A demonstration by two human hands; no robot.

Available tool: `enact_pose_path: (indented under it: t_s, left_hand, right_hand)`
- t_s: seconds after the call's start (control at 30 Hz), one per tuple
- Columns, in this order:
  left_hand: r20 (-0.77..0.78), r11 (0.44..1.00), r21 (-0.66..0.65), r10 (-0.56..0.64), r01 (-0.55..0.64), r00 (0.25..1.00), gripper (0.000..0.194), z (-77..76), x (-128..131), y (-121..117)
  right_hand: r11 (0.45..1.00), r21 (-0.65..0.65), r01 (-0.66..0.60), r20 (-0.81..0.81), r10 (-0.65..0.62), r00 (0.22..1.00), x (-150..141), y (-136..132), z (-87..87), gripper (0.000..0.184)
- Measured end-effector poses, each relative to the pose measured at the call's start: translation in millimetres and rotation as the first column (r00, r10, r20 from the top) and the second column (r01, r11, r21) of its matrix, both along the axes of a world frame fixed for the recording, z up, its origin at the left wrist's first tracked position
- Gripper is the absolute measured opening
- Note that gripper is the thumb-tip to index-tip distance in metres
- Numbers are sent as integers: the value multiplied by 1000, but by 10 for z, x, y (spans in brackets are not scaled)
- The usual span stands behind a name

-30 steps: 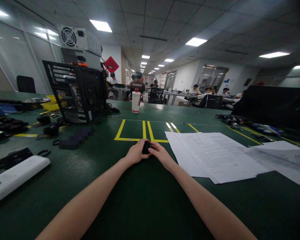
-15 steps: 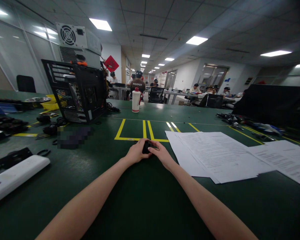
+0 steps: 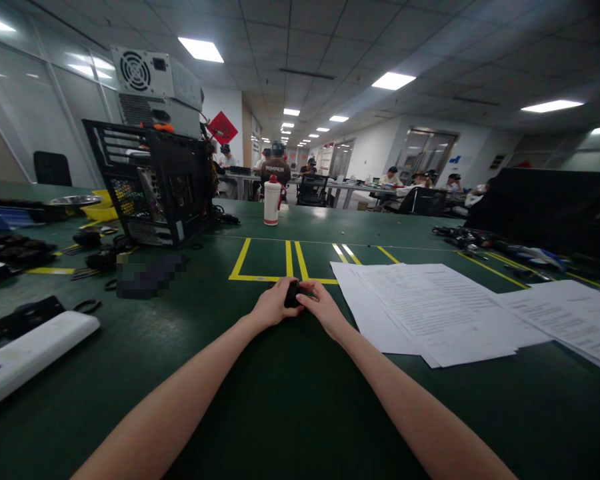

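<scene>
A small black object (image 3: 292, 295) sits between my two hands at the middle of the green table (image 3: 180, 373); its kind cannot be made out. My left hand (image 3: 274, 303) is curled around its left side, with the fingers over the top. From the right, my right hand (image 3: 322, 303) grips it between thumb and fingers. Both hands hide part of it. Just beyond them runs yellow tape (image 3: 260, 279) on the tabletop. Printed papers (image 3: 435, 313) lie close to the right of my right hand.
An open black computer case (image 3: 155, 187) with power supplies (image 3: 150, 73) on top stands at the left back. A white bottle (image 3: 271, 201) is upright beyond the tape. The left holds a long white object (image 3: 35, 357) and black parts; a dark screen (image 3: 550, 210) stands at right.
The papers at the far right have shifted and now lie flatter. My hands stay in the same place around the black object.
</scene>
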State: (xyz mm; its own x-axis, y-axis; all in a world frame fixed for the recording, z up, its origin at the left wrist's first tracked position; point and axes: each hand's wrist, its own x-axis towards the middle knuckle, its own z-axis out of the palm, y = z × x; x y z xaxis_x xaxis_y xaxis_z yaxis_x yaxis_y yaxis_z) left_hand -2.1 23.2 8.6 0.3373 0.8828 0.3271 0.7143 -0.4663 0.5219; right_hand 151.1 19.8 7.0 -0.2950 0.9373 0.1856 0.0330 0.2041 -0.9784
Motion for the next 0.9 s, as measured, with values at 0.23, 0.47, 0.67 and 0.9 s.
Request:
enact_pose_path:
  t_s: [0.23, 0.47, 0.67, 0.9]
  left_hand:
    - [-3, 1000, -13, -7, 7, 1000, 60, -12, -27, 11]
    - [-10, 1000, -28, 9, -9, 1000, 60, 9, -10, 15]
    - [-37, 992, -114, 57, -61, 998, 57, 17, -49, 72]
    - [-25, 987, -159, 27, -31, 999, 50, 29, -73, 123]
  right_hand:
    - [997, -27, -78, 5, 79, 997, 33, -55, 72, 31]
    - [1000, 23, -12, -6, 12, 1000, 12, 14, -25, 27]
    - [983, 138, 123, 260, -156, 953, 23, 118, -144, 28]
    - [973, 209, 93, 451, -181, 874, 119, -22, -43, 44]
